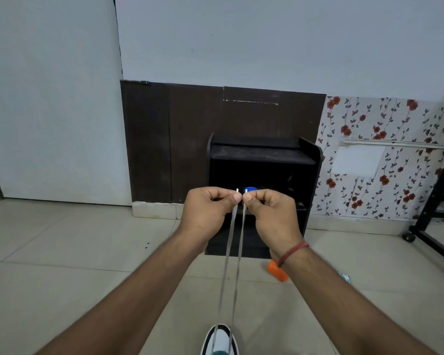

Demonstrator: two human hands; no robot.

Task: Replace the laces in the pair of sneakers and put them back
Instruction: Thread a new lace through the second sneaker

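Lace [231,252] is rising from the sneaker [219,340] on the floor, both ends being pinched, one by the left hand [207,210] and one by the right hand [269,213]. Uneven pulling is risking unequal ends, or one tip slipping free.

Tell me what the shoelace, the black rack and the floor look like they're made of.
Shoelace: flat woven fabric, grey-white, with stiff white tips, probably plastic, pinched in the left hand and right hand. Black rack: likely laminated board, matte and dusty, with flat panel edges. Floor: glazed beige tile, with visible grout lines.
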